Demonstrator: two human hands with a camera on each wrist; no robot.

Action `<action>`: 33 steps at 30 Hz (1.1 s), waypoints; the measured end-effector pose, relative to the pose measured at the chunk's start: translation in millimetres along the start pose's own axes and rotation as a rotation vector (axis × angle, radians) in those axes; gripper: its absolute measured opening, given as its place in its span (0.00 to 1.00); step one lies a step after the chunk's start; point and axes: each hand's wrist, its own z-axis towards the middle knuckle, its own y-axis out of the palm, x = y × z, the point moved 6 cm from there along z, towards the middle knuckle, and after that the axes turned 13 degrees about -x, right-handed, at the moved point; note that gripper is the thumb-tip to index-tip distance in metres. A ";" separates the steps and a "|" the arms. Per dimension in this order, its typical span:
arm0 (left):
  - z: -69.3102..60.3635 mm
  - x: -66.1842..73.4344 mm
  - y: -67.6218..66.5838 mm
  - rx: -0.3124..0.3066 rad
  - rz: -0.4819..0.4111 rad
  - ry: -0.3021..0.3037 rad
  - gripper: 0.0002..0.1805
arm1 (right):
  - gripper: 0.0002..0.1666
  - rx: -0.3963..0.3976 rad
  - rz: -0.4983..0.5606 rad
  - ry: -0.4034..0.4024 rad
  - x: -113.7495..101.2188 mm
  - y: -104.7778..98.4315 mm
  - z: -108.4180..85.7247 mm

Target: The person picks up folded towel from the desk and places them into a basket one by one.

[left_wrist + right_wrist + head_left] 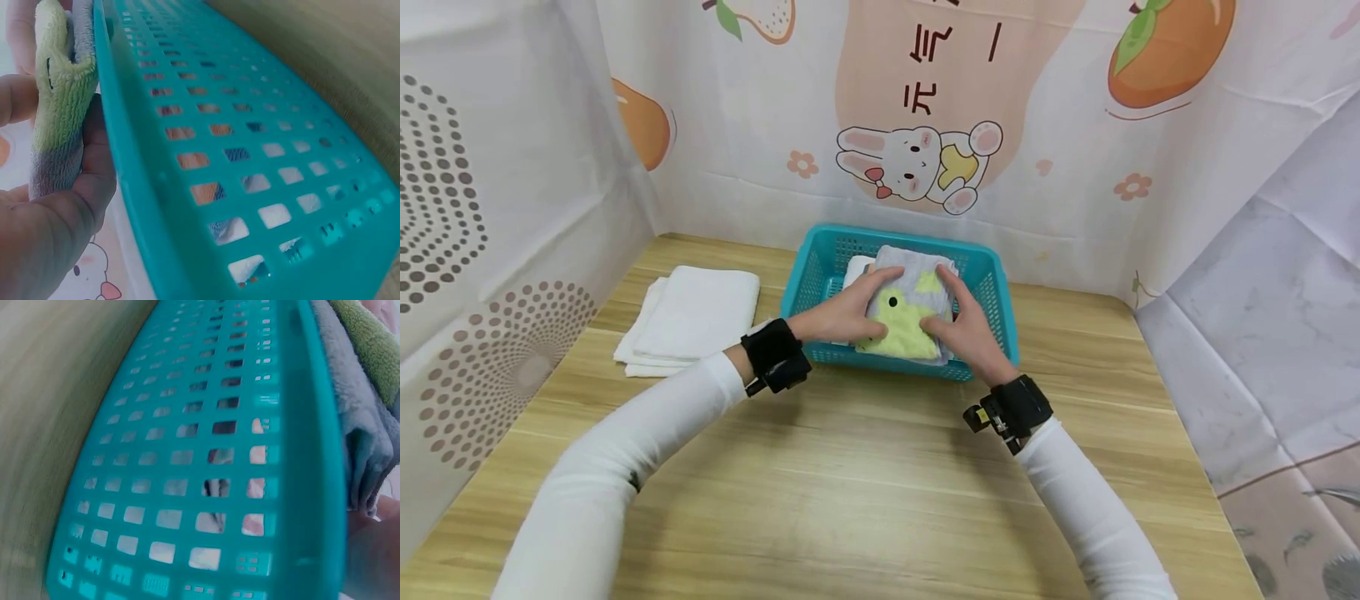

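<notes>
A folded grey towel with a yellow animal pattern lies level at the top of the teal plastic basket. My left hand grips its left edge, with the thumb on top. On the opposite edge, my right hand holds it the same way. In the left wrist view, fingers and thumb of the left hand close around the folded towel beside the basket rim. The right wrist view shows the towel's layered edge above the right hand, partly cut off by the frame.
White folded cloths lie stacked on the wooden table, left of the basket. Inside the basket, another white cloth shows beside the towel. A printed curtain hangs close behind the basket.
</notes>
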 end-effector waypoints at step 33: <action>22.1 -29.2 5.5 -0.175 0.042 -0.155 0.49 | 0.55 -0.115 -0.159 0.091 24.4 1.2 29.1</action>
